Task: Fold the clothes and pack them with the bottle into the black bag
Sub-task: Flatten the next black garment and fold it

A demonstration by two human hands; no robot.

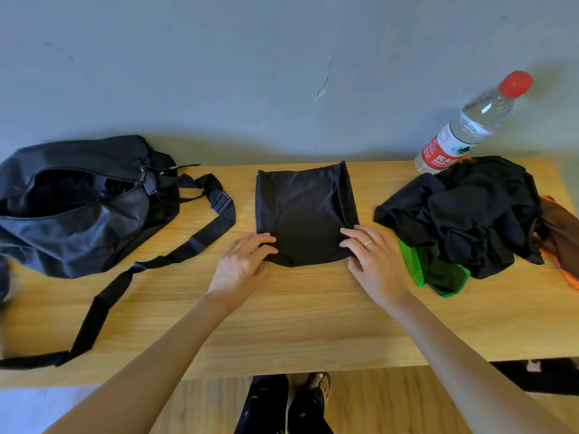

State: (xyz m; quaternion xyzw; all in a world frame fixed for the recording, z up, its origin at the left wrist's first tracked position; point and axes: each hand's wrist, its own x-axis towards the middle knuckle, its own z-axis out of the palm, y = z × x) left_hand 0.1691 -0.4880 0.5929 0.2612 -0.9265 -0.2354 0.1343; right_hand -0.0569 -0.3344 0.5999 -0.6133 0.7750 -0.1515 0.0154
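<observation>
A folded black garment (302, 208) lies flat in the middle of the wooden table (282, 317). My left hand (242, 264) pinches its near left corner. My right hand (371, 256) holds its near right corner, fingers curled on the cloth. The black bag (75, 202) sits at the left with its zip open and its long strap (103, 302) trailing toward the front edge. A clear water bottle (466, 126) with a red cap stands at the back right. In front of it lies a heap of unfolded black clothes (463, 214).
A green mesh garment (438, 270) sticks out from under the heap, and an orange-brown one (560, 242) lies at the far right edge. The grey wall (250, 73) runs right behind the table. My legs and feet show below the front edge.
</observation>
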